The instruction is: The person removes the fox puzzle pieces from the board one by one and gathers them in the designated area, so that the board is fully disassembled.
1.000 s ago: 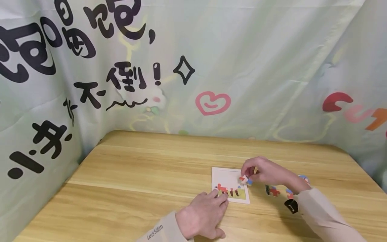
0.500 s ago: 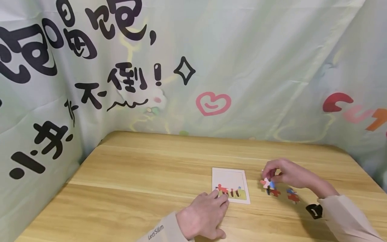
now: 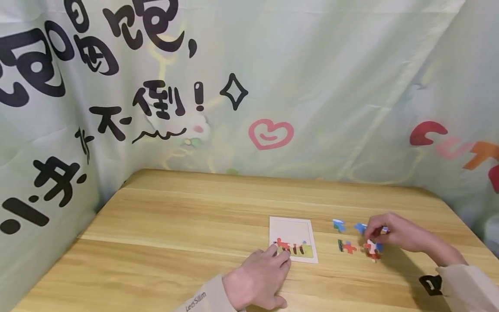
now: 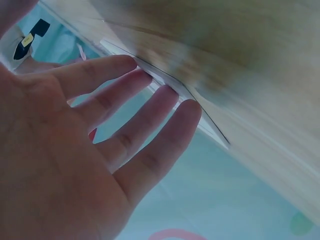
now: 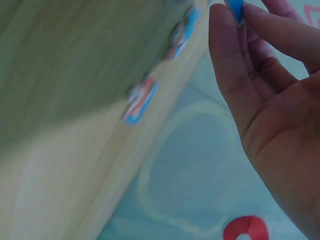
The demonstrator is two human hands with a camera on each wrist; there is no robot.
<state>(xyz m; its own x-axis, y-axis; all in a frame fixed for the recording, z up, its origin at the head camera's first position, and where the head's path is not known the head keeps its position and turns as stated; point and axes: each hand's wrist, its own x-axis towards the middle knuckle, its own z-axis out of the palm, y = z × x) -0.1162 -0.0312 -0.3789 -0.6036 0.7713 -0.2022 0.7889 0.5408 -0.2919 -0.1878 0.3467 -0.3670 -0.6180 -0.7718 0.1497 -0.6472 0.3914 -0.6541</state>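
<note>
L hand [image 3: 259,277] fingers straight, slightly apart, tips at board [image 3: 290,227] edge, R hand [image 3: 397,232] pinching 1 pc [image 5: 235,11], near loose pcs [image 3: 349,248]

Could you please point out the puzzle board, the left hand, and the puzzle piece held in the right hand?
Puzzle board [image 3: 291,231]: head view, on its bare upper part.
Left hand [image 3: 259,276]: head view, on its back.
Held puzzle piece [image 5: 236,10]: right wrist view, on its visible blue part.

**One board [image 3: 292,230], two hands [image 3: 259,277] [image 3: 405,234]**

You have one puzzle piece [image 3: 371,245] held and at least three loose pieces [image 3: 348,247] (the exact total is hidden), plus one table [image 3: 167,242], one pink heart [image 3: 270,146] and one four-pointed star [image 3: 234,75].
</note>
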